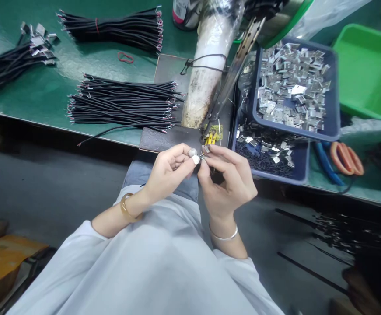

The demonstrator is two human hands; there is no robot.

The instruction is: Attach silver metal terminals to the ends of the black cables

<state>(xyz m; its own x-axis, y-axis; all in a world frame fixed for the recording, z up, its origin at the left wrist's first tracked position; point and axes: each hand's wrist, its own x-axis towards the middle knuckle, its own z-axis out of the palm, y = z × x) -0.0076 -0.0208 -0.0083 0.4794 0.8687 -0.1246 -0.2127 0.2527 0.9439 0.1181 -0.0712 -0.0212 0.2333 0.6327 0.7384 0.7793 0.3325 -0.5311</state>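
My left hand (pixel 169 173) and my right hand (pixel 228 179) meet at the front edge of the bench, fingertips almost touching. White wrapping covers the tips of the left thumb and forefinger, which are pinched together; what sits between them is too small to tell. A small silvery metal piece (pixel 201 156) shows at the right thumb and finger, which are closed on it. Just beyond the fingers, a yellow fixture (pixel 211 137) sits below a wrapped white column (pixel 206 74). Loose black cables (pixel 124 103) with stripped ends lie left of the column.
A blue tray of metal brackets (pixel 295 89) overlaps a lower tray with small black parts (pixel 259 158). Right of them are a green bin (pixel 367 72) and orange-handled pliers (pixel 346 158). A tied cable bundle (pixel 118 30) and cables with metal ends (pixel 13 61) lie left.
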